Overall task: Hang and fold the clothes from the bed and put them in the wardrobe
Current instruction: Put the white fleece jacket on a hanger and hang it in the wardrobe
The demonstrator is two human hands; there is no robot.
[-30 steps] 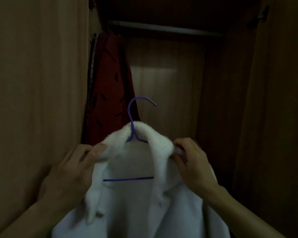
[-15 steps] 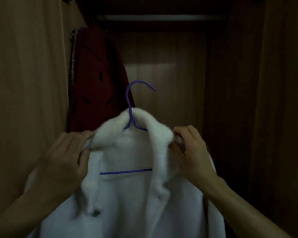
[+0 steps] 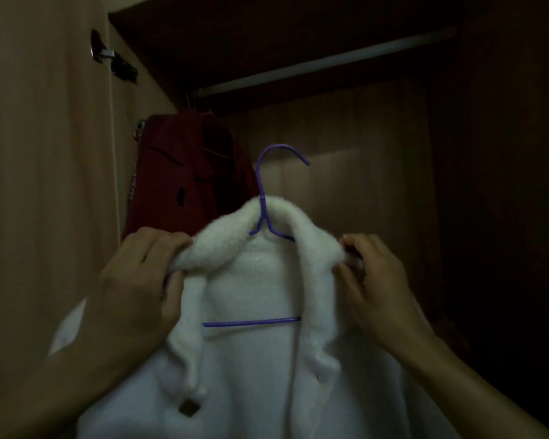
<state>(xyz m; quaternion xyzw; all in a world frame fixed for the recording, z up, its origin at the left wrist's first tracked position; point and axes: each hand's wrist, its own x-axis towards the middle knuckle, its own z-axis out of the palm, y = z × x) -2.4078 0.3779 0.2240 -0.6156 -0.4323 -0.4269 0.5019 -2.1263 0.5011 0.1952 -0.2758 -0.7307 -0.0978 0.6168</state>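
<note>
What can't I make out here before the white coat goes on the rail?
- Purple hanger shoulders: head view, buried in the white coat.
- Coat hem: cut off by the bottom edge.
- Left hand and right hand fingertips: tucked behind the collar.
- Rail right end: lost in darkness.
- Red garment's hanger: too dim.

Setting: home bedroom storage, the dim interior of a wooden wardrobe (image 3: 346,128). Evidence: metal hanging rail (image 3: 324,63) across the top; open door (image 3: 45,153) at left with hinge (image 3: 108,55); dark red garment (image 3: 187,182) hung far left; white fleece coat (image 3: 267,359) on purple wire hanger (image 3: 262,191) near.
</note>
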